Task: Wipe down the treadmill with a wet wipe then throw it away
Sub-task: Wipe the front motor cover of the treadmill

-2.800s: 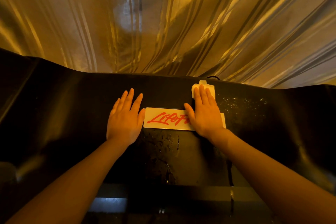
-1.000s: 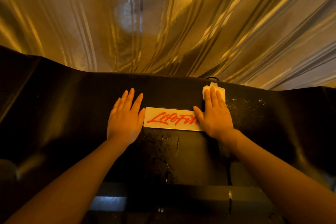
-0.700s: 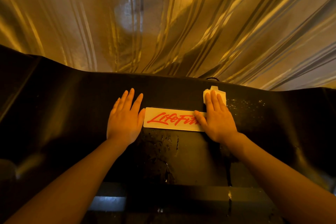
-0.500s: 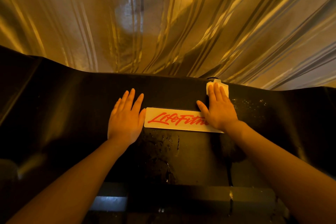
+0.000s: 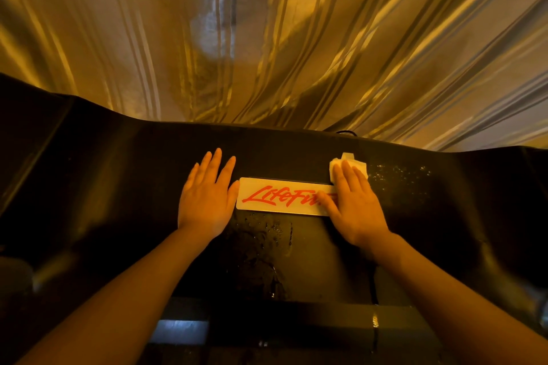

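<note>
just two hands (image 5: pixel 207 195), one wipe (image 5: pixel 351 163)

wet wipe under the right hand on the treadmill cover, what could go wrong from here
1. The wet wipe is pinned only under the right hand's flat fingertips, so it could bunch or slip out mid-stroke.
2. Droplets and the wet patch sit on the black cover; streaks may remain.
3. The left hand rests flat beside that wet patch and might slide.
</note>
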A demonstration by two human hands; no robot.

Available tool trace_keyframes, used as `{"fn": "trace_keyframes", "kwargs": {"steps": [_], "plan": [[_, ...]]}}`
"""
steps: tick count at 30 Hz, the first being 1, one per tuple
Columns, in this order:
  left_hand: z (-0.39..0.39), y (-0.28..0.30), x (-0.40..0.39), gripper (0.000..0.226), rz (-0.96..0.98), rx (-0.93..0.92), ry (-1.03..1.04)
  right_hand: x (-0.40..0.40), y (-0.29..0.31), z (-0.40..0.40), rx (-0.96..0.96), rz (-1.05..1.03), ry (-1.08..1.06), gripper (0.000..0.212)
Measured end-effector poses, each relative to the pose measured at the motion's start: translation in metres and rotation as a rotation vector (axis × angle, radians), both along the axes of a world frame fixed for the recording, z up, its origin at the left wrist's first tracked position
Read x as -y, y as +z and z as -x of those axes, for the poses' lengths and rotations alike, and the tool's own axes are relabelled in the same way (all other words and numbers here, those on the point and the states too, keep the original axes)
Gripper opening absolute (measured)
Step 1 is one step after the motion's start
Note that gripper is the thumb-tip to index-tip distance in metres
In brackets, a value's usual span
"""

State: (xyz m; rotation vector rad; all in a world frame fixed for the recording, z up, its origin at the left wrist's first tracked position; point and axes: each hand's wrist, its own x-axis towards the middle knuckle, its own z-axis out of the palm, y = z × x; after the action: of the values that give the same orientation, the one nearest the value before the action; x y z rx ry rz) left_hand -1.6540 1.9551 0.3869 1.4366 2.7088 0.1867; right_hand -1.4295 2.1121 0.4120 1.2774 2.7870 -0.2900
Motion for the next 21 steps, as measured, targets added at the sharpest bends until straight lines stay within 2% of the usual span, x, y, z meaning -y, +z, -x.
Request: {"fn": "trace_keyframes", "kwargs": {"steps": [4,10,21], "plan": [[-0.002,0.0,0.005,0.058,0.059,-0.054,-0.012,0.011,0.0,0.007,-0.047,-0.008,0.036,0.081],[-0.003,-0.005,0.035,0.062,0.042,-0.059,-0.016,0.036,-0.002,0.027,-0.096,0.025,0.155,0.084],[-0.002,-0.018,0.05,0.059,-0.012,-0.077,-0.05,0.092,-0.004,0.054,-0.038,0.029,0.402,0.076]]}}
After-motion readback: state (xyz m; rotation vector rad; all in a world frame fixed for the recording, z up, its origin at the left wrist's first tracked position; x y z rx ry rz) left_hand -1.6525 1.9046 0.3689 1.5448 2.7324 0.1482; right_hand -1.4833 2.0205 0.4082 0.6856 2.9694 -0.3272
